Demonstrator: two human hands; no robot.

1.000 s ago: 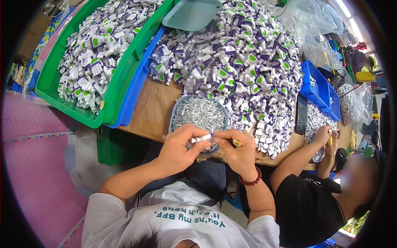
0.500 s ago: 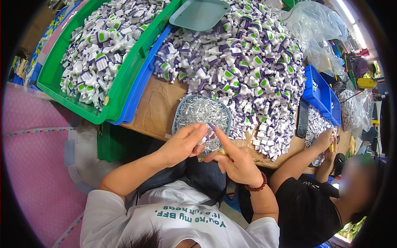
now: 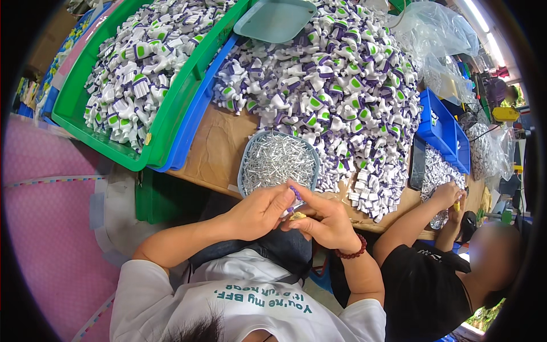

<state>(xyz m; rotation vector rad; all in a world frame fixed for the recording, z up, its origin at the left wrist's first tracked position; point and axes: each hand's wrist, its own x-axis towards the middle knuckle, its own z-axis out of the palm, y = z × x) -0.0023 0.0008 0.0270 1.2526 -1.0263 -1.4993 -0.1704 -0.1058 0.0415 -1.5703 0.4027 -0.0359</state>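
Note:
My left hand [image 3: 257, 214] is closed on a small white and purple plastic toy part [image 3: 294, 194], mostly hidden by the fingers. Pressed up against the same part, my right hand [image 3: 327, 223] has its index finger along the purple edge and its thumb below. Something small and yellow [image 3: 297, 216] shows at the right fingers; whether it is a finger cover or a held piece is unclear. Just beyond both hands stands a grey-blue tub [image 3: 241, 171] filled with small silver metal pins [image 3: 279, 159].
A large heap of white, purple and green toy parts [image 3: 336, 85] covers the table [image 3: 208, 148]. At left stands a green crate [image 3: 156, 131] of similar parts. A grey tray [image 3: 275, 21] lies far back; blue bins [image 3: 439, 128] and a co-worker's arm [image 3: 419, 214] are at right.
My right hand has drawn in toward the left, its index finger coming down onto the part. Both hands sit slightly nearer to me.

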